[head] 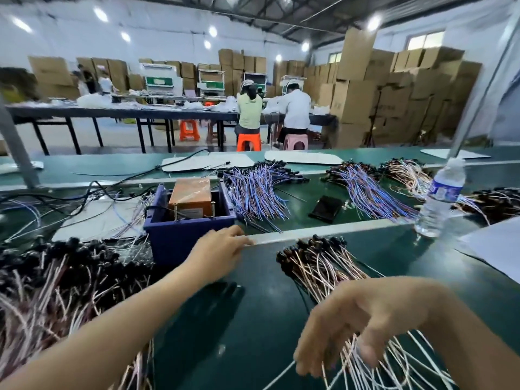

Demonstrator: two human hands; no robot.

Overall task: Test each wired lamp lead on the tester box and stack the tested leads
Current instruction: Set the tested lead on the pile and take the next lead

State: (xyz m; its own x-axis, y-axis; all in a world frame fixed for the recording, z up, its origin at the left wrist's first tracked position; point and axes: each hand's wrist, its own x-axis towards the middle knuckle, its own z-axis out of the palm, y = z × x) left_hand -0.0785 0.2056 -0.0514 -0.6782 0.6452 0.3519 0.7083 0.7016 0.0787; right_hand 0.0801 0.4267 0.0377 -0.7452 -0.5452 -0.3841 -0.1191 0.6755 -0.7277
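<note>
- Left hand [219, 249]: fingers straight and slightly apart, resting on the pale strip at the front right corner of the blue box [180, 237]; it holds nothing.
- Right hand [351, 327]: nearer you and right of the box; fingers curled down among the white wire ends of a fan of lamp leads [318, 263]; whether they pinch one cannot be told.
- Tester [191, 197]: the orange unit sits inside the box; neither of your hands brings a lead to it.
- Progress, as a judgement: the tidy fan is probably the tested stack, while the large heap [56, 277] left of the box probably awaits testing; if so, most of the work remains.
- Surface: a dark green belt [267, 319]; blue-and-purple bundles [253, 192] lie behind and right of the box; a phone [326, 208] and a water bottle [441, 198] lie farther right.
- Room: far beyond the box, a long table [118, 112], two seated people on stools, stacked cartons [365, 94]; ceiling lamps lit.
</note>
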